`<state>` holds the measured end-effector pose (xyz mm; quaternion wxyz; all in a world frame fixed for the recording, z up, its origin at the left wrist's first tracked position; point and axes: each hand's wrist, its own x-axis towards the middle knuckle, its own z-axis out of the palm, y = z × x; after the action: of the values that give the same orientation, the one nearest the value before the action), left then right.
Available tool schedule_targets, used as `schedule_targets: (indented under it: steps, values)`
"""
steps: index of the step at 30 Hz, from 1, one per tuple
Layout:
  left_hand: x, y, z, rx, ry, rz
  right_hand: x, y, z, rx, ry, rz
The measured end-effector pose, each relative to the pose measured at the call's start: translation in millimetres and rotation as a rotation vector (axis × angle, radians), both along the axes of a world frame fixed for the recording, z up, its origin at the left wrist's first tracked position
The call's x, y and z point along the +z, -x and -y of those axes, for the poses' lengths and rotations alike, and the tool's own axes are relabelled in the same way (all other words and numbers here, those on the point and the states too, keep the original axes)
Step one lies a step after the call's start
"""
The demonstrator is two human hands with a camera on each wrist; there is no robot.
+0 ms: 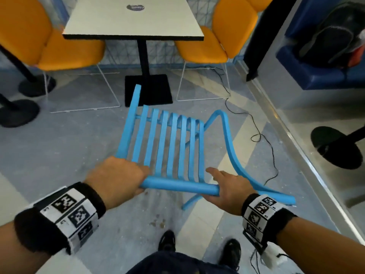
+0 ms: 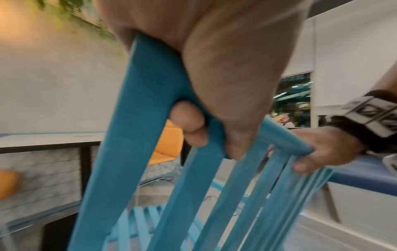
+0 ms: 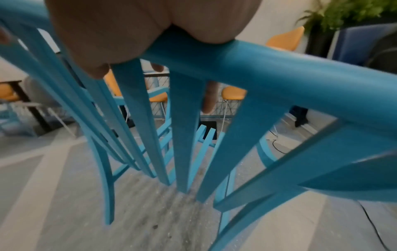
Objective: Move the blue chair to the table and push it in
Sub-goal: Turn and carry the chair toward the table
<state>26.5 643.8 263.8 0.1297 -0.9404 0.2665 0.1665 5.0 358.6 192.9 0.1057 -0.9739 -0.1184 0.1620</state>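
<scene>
The blue chair [image 1: 167, 143], smooth painted slats fanning from a rounded top rail, tilts toward the person on the speckled grey floor [image 1: 69, 139], short of the table [image 1: 134, 18]. The left hand [image 1: 116, 177] curls its fingers around the rail's left end. The right hand [image 1: 229, 187] cups the rail's right end, thumb over the slats. The table has a flat pale top with a dark edge and black post, flanked by padded orange chairs [image 1: 209, 50] on thin white wire legs.
</scene>
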Motion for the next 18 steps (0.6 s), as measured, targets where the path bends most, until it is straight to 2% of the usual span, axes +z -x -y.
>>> schedule_targets:
  steps: [2,5,18]
  values:
    - [-4.7,0.7,-19.8,0.063,-0.025,0.015,-1.4,-2.1,-13.2,0.088,0.101,0.021]
    - [-11.8,0.2,-45.3,0.143,-0.069,0.022,-1.0,-7.3,-43.8,0.168,0.1,0.038]
    - [-48.1,15.4,-88.0,0.295,0.001,-0.027,-5.7,-19.5,-85.0,0.264,0.204,0.058]
